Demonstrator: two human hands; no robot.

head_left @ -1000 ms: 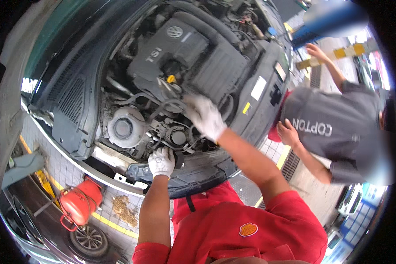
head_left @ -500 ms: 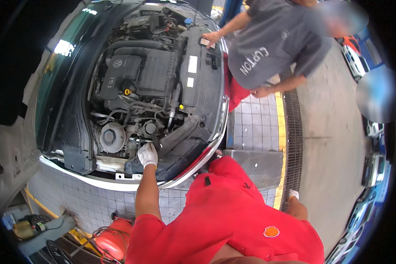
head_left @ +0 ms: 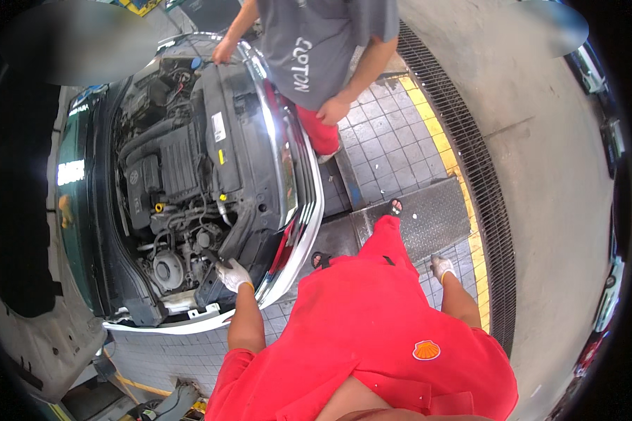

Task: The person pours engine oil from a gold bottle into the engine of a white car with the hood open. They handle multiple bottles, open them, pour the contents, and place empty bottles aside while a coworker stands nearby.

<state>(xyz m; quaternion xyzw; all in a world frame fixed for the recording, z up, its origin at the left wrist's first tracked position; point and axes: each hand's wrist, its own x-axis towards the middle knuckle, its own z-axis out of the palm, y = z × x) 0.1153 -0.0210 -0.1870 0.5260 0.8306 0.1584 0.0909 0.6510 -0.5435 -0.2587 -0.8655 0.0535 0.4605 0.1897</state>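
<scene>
My left hand [head_left: 234,276], in a white glove, is at the near front corner of the open engine bay. Its fingers are curled over something dark that I cannot make out, beside the black trim. The round grey reservoir [head_left: 167,269] sits left of it, and a smaller round part [head_left: 205,239] stands just beyond. Farther back lies the black engine cover [head_left: 163,168] with its yellow dipstick ring [head_left: 159,208]. Gloved as well, my right hand [head_left: 442,267] hangs low at my right side, fingers loosely bent, nothing visible in it.
Across the car's front, a co-worker in a grey shirt [head_left: 316,49] rests a hand on the front panel. The front bumper [head_left: 309,231] curves between us. A metal plate [head_left: 421,217] lies on the tiles, beside a yellow line and a drain grating [head_left: 484,203]. The raised hood [head_left: 42,344] is at left.
My view has shifted, so the car appears farther left. My left hand has drawn back from the engine parts toward the bay's front edge. My right hand has come forward into fuller view.
</scene>
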